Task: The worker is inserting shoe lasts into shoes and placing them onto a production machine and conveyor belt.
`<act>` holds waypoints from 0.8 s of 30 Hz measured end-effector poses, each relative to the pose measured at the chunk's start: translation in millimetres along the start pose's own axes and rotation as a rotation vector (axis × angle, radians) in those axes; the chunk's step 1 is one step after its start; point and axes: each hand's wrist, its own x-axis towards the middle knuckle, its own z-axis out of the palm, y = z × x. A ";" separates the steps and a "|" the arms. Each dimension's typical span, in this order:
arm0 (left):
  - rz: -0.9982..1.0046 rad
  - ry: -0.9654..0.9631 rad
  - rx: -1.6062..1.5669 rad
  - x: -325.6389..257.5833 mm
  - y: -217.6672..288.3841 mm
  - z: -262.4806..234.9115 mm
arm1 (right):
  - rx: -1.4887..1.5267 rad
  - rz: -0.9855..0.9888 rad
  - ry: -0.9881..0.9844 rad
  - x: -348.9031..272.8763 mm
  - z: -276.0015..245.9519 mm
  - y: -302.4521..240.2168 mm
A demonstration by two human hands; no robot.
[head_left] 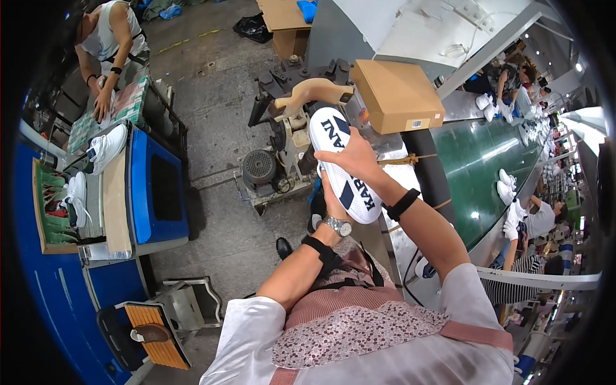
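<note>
A white shoe is tilted up before me with its sole towards the camera; the sole is white with dark blue patches and lettering. My right hand is closed round the middle of it, with the thumb lying across the sole. Lower down, the fingers of my left hand are wrapped against the shoe's left edge, partly hidden behind it. Just beyond the shoe stands a machine with a curved tan pad and a round grey motor.
A cardboard box sits right of the machine. Farther right runs a green conveyor with white shoes along it and people beside it. On the left, two white shoes rest on a blue machine; behind it a person works at a table.
</note>
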 end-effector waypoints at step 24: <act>-0.009 0.048 0.108 -17.9 11.5 -0.8 | 0.011 0.029 0.193 -26.3 10.6 -3.8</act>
